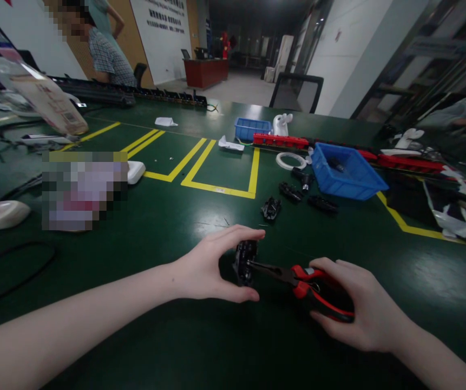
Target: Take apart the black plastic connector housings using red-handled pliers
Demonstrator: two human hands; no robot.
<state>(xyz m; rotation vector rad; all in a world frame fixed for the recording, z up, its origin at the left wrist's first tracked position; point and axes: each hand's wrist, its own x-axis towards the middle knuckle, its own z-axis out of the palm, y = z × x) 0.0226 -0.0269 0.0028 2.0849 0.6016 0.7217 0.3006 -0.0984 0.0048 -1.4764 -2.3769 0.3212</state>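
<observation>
Between the thumb and fingers of my left hand (210, 265) is a small black plastic part (244, 262), stood on its edge. My right hand (365, 303) is wrapped around the red and black handles of needle-nose pliers (303, 281). The pliers' tips reach the right side of the black part; I cannot make out exactly what they grip there. Beyond my hands lie several similar black parts, among them one close by (271, 208) and one farther right (322, 203).
A blue bin (346, 170) stands at the right, with a roll of white tape (290, 161) beside it. Behind are a smaller blue basket (253, 129) and a long red strip (281, 141). Yellow tape (220, 189) marks the green table. A person (113, 59) sits at far left.
</observation>
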